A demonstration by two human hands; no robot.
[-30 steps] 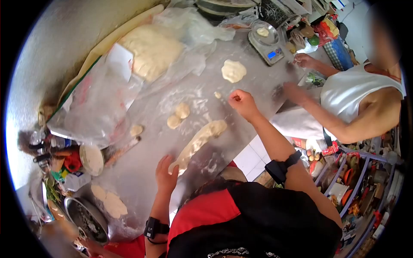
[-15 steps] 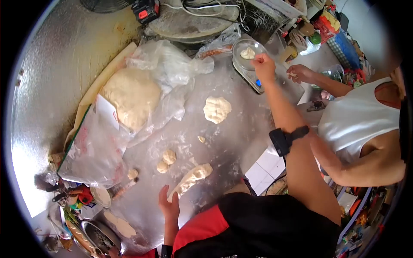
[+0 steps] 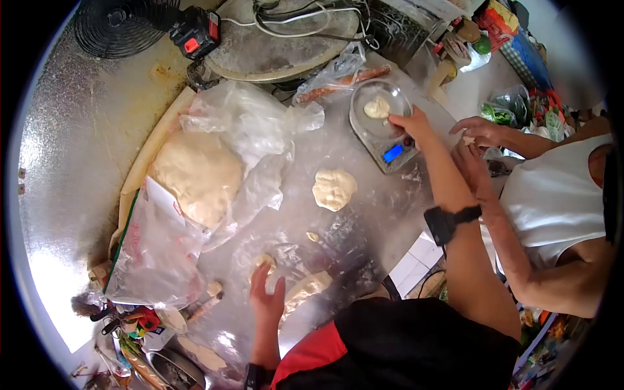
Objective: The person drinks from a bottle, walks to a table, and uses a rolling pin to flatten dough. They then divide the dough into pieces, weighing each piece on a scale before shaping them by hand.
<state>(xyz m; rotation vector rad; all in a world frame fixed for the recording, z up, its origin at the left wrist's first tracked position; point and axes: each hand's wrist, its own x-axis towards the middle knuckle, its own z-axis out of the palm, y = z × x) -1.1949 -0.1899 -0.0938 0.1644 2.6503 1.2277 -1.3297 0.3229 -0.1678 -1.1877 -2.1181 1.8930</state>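
My right hand point(image 3: 411, 126) reaches over the edge of the clear bowl point(image 3: 361, 103) on the scale point(image 3: 383, 156). Its fingers are pressed together beside a small dough piece point(image 3: 377, 107) lying in the bowl. My left hand point(image 3: 267, 296) hovers at the small dough balls point(image 3: 265, 261), fingers apart, partly covering them. Just right of it lies a long dough strip point(image 3: 307, 292). A flattened dough round point(image 3: 334, 190) rests mid-table, with a tiny scrap point(image 3: 312, 237) below it. The large dough mass point(image 3: 196, 175) sits at the left, partly under plastic.
Clear plastic sheeting point(image 3: 253, 123) lies around the large dough. A co-worker's hands point(image 3: 474, 153) are close to the scale's right side. At the back are a round lid point(image 3: 279, 45) with cables, a battery pack point(image 3: 195, 34) and a bagged sausage-like item point(image 3: 344, 83). A metal bowl point(image 3: 174, 372) stands lower left.
The view has shifted. My left hand has moved up from the dough strip to the small balls. My right hand is lower at the bowl's edge. The co-worker's hands have come together.
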